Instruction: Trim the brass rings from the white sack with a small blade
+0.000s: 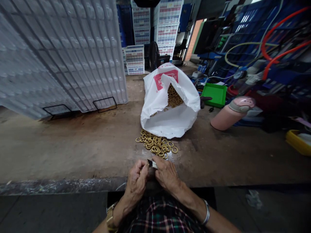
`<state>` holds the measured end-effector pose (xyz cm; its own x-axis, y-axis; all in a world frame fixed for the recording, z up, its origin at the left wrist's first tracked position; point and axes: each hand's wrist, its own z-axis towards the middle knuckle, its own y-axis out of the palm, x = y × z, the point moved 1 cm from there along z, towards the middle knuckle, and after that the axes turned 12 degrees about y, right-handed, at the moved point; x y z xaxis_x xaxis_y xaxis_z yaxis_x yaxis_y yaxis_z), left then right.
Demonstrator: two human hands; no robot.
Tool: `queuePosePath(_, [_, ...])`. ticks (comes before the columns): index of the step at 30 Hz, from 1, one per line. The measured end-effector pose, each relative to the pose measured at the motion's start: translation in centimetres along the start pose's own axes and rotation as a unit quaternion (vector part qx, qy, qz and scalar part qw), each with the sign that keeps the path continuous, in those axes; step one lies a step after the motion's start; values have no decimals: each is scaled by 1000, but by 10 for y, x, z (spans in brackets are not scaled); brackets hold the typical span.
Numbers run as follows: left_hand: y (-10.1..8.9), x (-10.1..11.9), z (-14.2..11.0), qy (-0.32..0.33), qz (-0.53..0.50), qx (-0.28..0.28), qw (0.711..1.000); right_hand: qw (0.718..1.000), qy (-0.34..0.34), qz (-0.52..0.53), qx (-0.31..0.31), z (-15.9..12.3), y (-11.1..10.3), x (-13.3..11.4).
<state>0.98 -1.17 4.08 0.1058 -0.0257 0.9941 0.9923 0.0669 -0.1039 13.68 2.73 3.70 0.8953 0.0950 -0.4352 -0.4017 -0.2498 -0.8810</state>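
My left hand and my right hand are together at the near edge of the workbench, fingers curled. Between them they pinch a small dark and silvery piece; I cannot make out what it is. Just beyond the hands lies a heap of brass rings. Behind the heap a white plastic bag with a red print lies open, with more brass rings inside. A watch sits on my left wrist and a metal bangle on my right wrist.
A stack of clear moulded plastic trays leans at the left. To the right of the bag are a green tray, a pink flask on its side, a yellow tub and hoses. White crates are stacked at the back.
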Motion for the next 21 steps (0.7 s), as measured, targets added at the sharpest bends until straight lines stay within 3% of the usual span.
queuePosePath(7, [1,5,1,-42,-35,4,998,999,-42,29,-2,-2,5,1])
queuePosePath(11, [0,4,1,-56,-47,1,997,999,-33,11,-26,-4,2,-4])
queuePosePath(14, [-1,2,-2,-107,-109,-16,988,1000,-9,-11,-26,-3,-4,-3])
queuePosePath(17, [-1,2,-5,-142,-203,-37,968,999,33,-3,5,2,-9,13])
queuePosePath(21, [2,7,-5,-160,-264,-48,950,990,108,-5,88,14,-15,55])
